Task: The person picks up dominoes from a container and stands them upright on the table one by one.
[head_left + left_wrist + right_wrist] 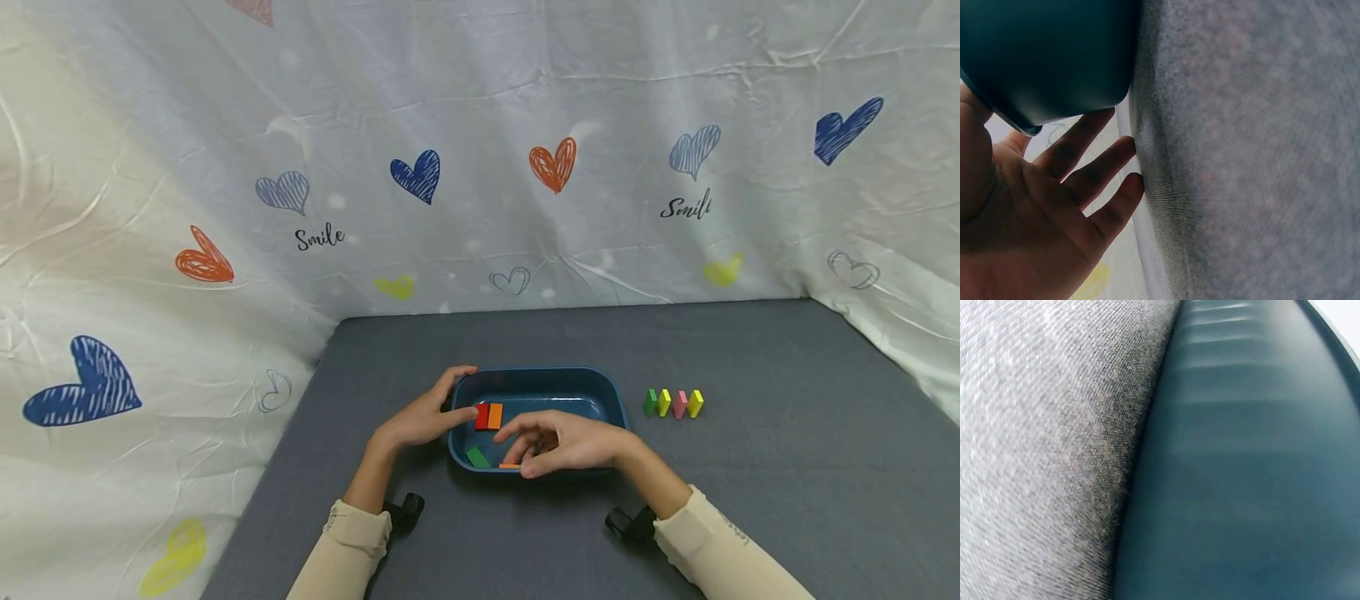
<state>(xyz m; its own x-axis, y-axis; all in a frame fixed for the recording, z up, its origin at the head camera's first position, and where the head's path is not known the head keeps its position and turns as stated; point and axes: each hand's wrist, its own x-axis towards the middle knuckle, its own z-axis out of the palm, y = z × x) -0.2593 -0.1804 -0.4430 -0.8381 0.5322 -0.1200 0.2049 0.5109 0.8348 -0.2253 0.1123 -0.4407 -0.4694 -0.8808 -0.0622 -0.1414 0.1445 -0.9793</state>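
Observation:
A dark blue plastic bin (555,381) sits on the grey cloth. My left hand (420,419) grips its left end, thumb over the rim and fingers outside against the wall. In the left wrist view, the fingers (1099,174) spread below the bin's underside. A red block (482,417) and an orange block (495,416) stand side by side near my left thumb. Over the front wall, my right hand (566,442) reaches in with fingers loosely bent. Its fingertips are right at another orange block (509,466), partly hidden by the rim. A green block (477,457) lies left of it.
Right of the bin, a row of small blocks stands on the cloth: a green one (650,402), a yellow one (664,402), a pink one (680,405) and another yellow one (696,403). A white curtain (480,108) with printed hearts hangs behind and at the sides.

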